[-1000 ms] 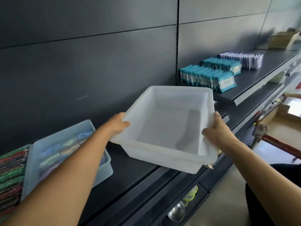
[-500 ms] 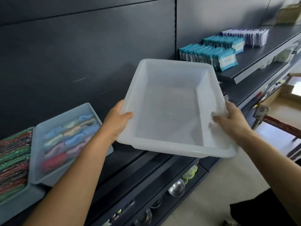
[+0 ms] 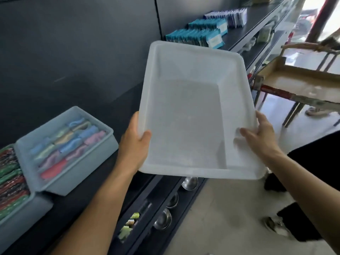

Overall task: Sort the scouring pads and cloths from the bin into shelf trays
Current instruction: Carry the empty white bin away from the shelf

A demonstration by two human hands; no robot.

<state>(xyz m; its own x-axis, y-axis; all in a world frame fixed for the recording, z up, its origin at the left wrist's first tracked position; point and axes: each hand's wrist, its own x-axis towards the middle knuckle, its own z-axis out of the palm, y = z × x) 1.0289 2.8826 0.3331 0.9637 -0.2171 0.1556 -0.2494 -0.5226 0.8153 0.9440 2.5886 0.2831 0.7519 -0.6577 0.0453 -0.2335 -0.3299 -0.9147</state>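
the empty white tray [image 3: 193, 171] hung out past the shelf [image 3: 64, 208] edge — left grip [image 3: 135, 144] and right grip [image 3: 257, 137] each curled round a side rim. it wanted keeping level, then setting down beside the filled blue tray [image 3: 82, 177].

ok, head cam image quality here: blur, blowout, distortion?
Head view: doorway top right is blown out; blue tray and steel bowls are blurred; wide-angle bends the shelf edges; white tray, gripped by left hand and right hand, reads clearly.
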